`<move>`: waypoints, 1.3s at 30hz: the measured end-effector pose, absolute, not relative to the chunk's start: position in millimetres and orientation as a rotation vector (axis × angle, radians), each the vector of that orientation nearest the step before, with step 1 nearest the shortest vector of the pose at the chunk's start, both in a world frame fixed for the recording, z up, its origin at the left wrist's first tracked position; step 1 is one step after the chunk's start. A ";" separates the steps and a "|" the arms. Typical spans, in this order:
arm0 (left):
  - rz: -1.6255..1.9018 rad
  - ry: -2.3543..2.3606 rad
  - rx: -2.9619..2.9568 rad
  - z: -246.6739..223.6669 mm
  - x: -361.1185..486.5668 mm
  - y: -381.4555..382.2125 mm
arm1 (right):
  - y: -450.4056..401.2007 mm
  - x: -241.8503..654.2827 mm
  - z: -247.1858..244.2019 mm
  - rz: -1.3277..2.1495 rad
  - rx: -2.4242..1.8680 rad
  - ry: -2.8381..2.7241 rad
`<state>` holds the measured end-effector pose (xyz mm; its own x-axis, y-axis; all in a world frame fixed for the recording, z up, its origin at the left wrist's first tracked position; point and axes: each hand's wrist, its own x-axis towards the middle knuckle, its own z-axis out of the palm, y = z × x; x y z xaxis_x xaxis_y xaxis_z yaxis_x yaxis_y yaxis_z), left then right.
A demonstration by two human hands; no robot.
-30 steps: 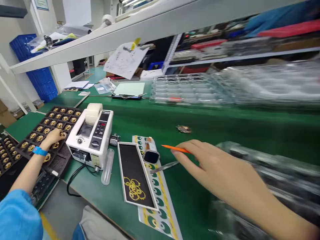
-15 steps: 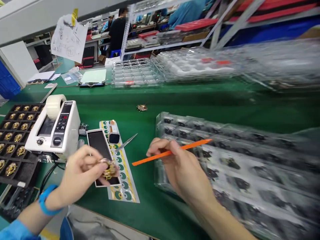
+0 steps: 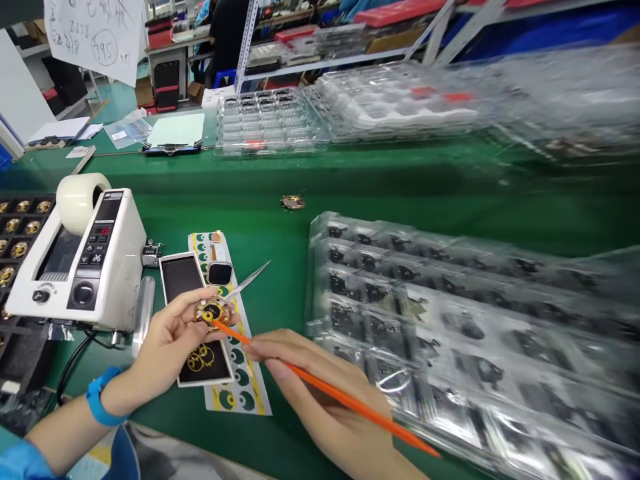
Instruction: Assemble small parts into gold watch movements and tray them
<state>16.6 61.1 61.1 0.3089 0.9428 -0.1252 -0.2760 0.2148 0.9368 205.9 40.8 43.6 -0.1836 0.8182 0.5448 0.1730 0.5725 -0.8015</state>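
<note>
The left hand is turned palm up, its fingers curled inward in a firm pinch. The left forearm slants in from the lower left, with a blue band on the wrist and a blue sleeve at the frame's edge. The right hand sits just beside it, closed in a pen grip — its wrist runs off the bottom edge.

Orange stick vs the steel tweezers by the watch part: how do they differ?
The orange stick is held in the right hand, its tip at the gold part in the left hand; the steel tweezers lie untouched on the printed strip. The stick is longer, and orange rather than silver. Both are slim and pointed.
</note>
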 end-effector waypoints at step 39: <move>1.011 0.647 0.844 53.1 29.1 52.2 | 38.7 195.4 38.1 0.248 -0.996 -1.681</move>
